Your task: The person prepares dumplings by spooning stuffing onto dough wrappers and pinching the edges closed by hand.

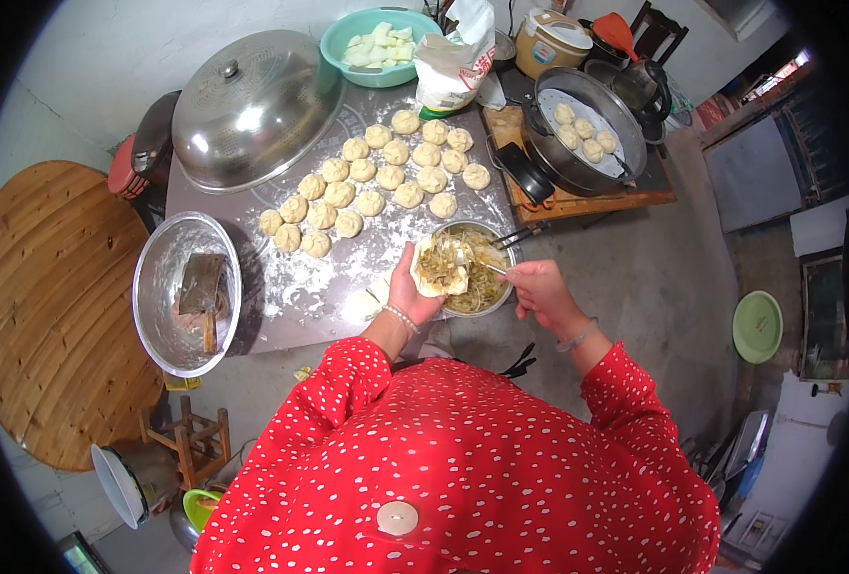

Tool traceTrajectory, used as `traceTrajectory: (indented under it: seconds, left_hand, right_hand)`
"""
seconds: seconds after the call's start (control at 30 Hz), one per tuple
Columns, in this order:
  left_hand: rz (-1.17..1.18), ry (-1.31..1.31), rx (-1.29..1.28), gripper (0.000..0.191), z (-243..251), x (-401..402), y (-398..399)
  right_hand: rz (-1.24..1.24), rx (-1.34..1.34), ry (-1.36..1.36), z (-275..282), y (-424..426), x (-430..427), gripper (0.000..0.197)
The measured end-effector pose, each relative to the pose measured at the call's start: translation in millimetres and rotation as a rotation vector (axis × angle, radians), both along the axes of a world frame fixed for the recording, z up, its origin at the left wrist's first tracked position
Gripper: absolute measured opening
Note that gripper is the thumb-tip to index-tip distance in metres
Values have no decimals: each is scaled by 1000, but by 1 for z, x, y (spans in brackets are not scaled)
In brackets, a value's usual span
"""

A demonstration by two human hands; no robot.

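Observation:
My left hand, palm up, holds a round dough wrapper heaped with shredded filling. My right hand grips the handle of a metal spoon, whose head touches the filling on the wrapper. Just beneath and to the right is a metal bowl of shredded filling, partly covered by the wrapper, with dark tongs or chopsticks on its rim. Several pleated buns lie in rows on the floured table, beyond my hands. A pale floury piece lies left of my left hand.
A metal basin with a cleaver stands at the left. A large perforated metal lid, a teal basin of pale green pieces and a flour sack are behind. A steamer pot with several buns stands at the right.

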State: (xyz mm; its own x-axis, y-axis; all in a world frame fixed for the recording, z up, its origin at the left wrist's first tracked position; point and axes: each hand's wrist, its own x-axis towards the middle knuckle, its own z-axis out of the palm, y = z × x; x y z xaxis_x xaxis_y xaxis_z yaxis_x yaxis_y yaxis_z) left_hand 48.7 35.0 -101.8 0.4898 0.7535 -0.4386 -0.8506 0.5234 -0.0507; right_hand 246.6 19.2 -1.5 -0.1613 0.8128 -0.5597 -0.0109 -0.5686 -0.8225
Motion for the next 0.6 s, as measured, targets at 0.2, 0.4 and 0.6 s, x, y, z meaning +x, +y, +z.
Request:
traceTrajectory:
  seconds: [0.2, 0.4, 0.6]
  left_hand:
    - [9, 10, 6, 57, 3, -2, 0]
    - [3, 15, 5, 58, 4, -3, 0]
    - [5, 31, 7, 58, 2, -3, 1]
  right_hand:
    - [1, -37, 63, -4, 1, 3, 18]
    - [62, 106, -105, -10, 0, 0, 21]
    - [102, 140, -176, -22, -3, -3, 22]
